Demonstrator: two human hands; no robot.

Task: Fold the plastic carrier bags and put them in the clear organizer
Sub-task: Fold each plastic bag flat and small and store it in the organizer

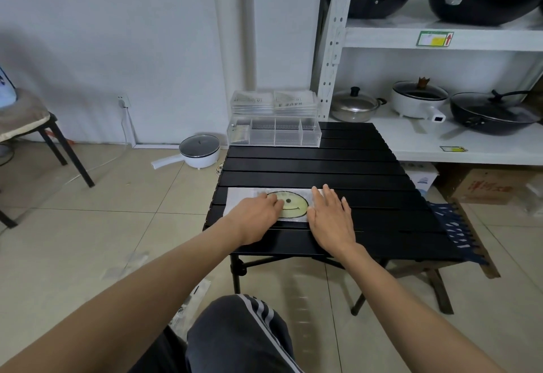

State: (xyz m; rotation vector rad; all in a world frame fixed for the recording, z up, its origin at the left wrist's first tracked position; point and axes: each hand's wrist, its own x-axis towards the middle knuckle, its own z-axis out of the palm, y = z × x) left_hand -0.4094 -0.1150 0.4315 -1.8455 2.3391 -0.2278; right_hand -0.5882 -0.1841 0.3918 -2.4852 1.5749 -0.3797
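So we're mid-fold: the carrier bag (266,203) lies flat on the desk (323,167), near edge, long axis running left-right. Our left hand (255,215) and right hand (332,217) press it, fingers flat, gripping nothing. Next probably folding end over end, then the clear organizer (274,133) at the far edge.
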